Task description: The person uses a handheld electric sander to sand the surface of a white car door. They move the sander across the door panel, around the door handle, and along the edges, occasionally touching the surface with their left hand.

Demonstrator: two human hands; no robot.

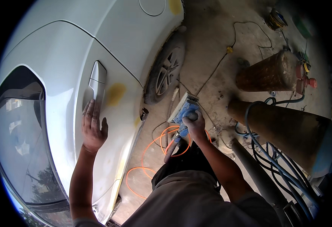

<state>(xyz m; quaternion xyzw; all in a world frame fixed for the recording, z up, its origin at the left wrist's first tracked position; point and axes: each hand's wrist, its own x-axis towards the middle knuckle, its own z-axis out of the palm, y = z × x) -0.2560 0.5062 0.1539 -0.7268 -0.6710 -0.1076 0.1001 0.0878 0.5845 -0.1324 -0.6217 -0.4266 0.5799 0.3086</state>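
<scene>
A silver-white car (109, 49) fills the left side, its rear door facing me. My left hand (93, 128) lies flat against the door panel, fingers stretched toward the door handle (97, 77) and just below it. To the right of the handle is a yellowish filler patch (116, 94). My right hand (194, 123) is wrapped round the grip of a blue power sander (187, 113) with a flat rectangular pad, held away from the car above the floor. A grey ribbed hose (169, 150) runs from the sander's rear end.
An orange air hose (144, 168) loops on the concrete floor below the sander. The car's rear wheel (168, 70) stands ahead. At right are a rusty gas cylinder (266, 72), a larger brown cylinder (287, 132) and coiled blue hoses (275, 160). A dark cable (215, 72) crosses the floor.
</scene>
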